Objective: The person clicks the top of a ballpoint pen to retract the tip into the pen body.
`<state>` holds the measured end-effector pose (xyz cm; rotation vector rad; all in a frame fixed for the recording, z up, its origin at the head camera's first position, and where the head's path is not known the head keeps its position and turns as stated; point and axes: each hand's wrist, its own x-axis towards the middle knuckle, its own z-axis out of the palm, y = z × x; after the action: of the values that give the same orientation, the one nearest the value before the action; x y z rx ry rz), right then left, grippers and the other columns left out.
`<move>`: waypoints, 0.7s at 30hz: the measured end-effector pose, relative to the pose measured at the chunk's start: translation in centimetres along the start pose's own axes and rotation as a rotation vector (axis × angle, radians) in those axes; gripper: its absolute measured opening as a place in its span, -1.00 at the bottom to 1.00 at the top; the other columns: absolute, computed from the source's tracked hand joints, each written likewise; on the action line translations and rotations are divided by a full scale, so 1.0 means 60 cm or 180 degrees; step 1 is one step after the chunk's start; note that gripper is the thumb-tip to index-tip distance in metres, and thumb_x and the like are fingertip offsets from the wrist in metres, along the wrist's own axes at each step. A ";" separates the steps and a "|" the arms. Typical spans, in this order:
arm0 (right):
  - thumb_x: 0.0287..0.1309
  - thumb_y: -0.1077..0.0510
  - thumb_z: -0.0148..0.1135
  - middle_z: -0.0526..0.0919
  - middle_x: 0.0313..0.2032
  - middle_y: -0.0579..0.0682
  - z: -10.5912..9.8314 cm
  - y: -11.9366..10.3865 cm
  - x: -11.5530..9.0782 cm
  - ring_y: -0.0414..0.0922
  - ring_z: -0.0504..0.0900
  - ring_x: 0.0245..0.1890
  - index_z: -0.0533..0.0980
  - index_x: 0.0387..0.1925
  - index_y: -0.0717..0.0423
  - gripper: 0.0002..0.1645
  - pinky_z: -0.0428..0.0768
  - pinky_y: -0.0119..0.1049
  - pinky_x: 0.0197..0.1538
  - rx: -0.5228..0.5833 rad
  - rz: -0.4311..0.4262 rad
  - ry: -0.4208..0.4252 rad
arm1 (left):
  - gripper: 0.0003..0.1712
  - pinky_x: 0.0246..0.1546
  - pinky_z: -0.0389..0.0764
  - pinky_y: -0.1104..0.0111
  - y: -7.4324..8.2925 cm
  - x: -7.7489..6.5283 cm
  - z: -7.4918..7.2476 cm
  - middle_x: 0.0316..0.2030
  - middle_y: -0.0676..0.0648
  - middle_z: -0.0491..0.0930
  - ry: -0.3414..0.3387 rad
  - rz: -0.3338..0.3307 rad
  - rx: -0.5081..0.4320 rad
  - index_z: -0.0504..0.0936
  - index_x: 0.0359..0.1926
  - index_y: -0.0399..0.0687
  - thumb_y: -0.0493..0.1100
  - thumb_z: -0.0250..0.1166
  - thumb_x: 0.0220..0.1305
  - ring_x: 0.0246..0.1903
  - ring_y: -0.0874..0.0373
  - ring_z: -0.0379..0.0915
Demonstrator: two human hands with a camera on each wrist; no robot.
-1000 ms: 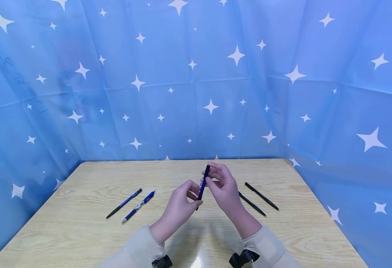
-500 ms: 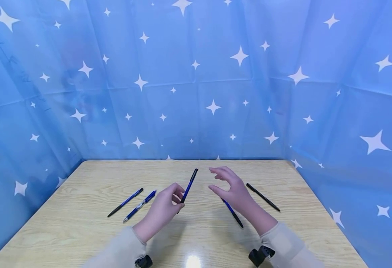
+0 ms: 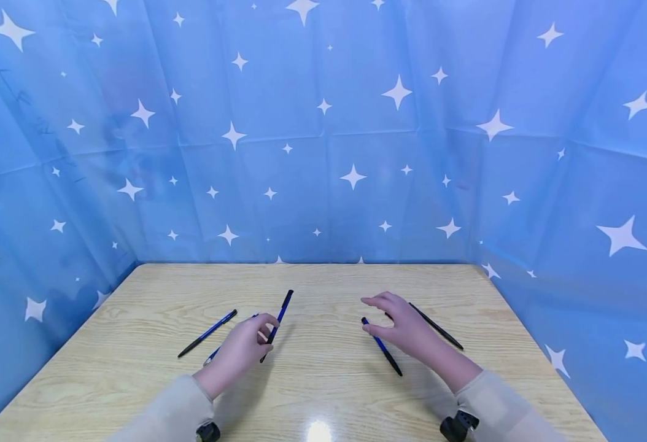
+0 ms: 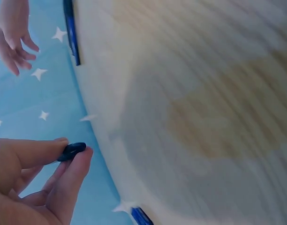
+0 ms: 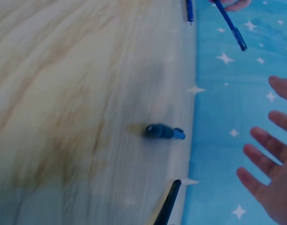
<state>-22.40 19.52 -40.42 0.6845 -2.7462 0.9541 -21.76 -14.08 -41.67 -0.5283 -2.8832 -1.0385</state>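
My left hand point(image 3: 239, 348) pinches a blue pen with black ends point(image 3: 283, 312) between thumb and fingers, tilted above the table. Up close in the left wrist view, the pen point(image 4: 72, 151) is seen nearly end-on at the fingertips. My right hand point(image 3: 406, 325) is spread and holds nothing. It hovers beside another blue-and-black pen point(image 3: 384, 351) lying on the table. A black pen point(image 3: 439, 328) lies behind that wrist, and the dark end of one more pen point(image 3: 388, 316) shows past the thumb, the rest hidden.
On the left of the wooden table point(image 3: 318, 356) lies a blue pen with a black tip point(image 3: 206, 334). Next to it a blue-and-white pen point(image 3: 210, 358) is mostly covered by the left hand. A blue star-patterned curtain point(image 3: 301, 184) surrounds the table's back and sides.
Both hands were on the held pen; the right hand has let go and moved right. My left hand has carried the pen left and lower, over the blue-and-white pen.
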 end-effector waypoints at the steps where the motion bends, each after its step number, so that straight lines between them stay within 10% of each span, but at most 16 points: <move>1: 0.18 -0.04 0.37 0.51 0.04 -0.10 0.000 0.002 -0.002 0.01 0.51 0.06 0.46 0.26 -0.01 -0.37 0.50 0.03 0.05 -0.0050 0.0041 -0.0049 | -0.56 -0.37 0.60 0.29 -0.005 -0.001 -0.001 -0.35 -0.01 0.57 -0.0030 -0.0011 0.0010 0.59 -0.02 -0.15 -0.49 0.40 0.05 -0.33 0.12 0.56; 21: 0.11 -0.16 0.39 0.51 0.09 0.03 -0.004 0.042 -0.033 0.09 0.48 0.11 0.49 0.24 0.05 -0.29 0.48 0.08 0.06 -0.0504 -0.0099 -0.0746 | -0.61 -0.36 0.54 0.23 -0.052 -0.003 -0.018 -0.50 0.03 0.52 -0.0393 -0.0213 0.0564 0.68 -0.24 -0.10 -0.43 0.55 -0.15 -0.46 0.18 0.43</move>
<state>-21.81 22.16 -42.20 0.8568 -2.9613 0.6789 -22.70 -17.02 -42.75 -0.5055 -3.0812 -0.7720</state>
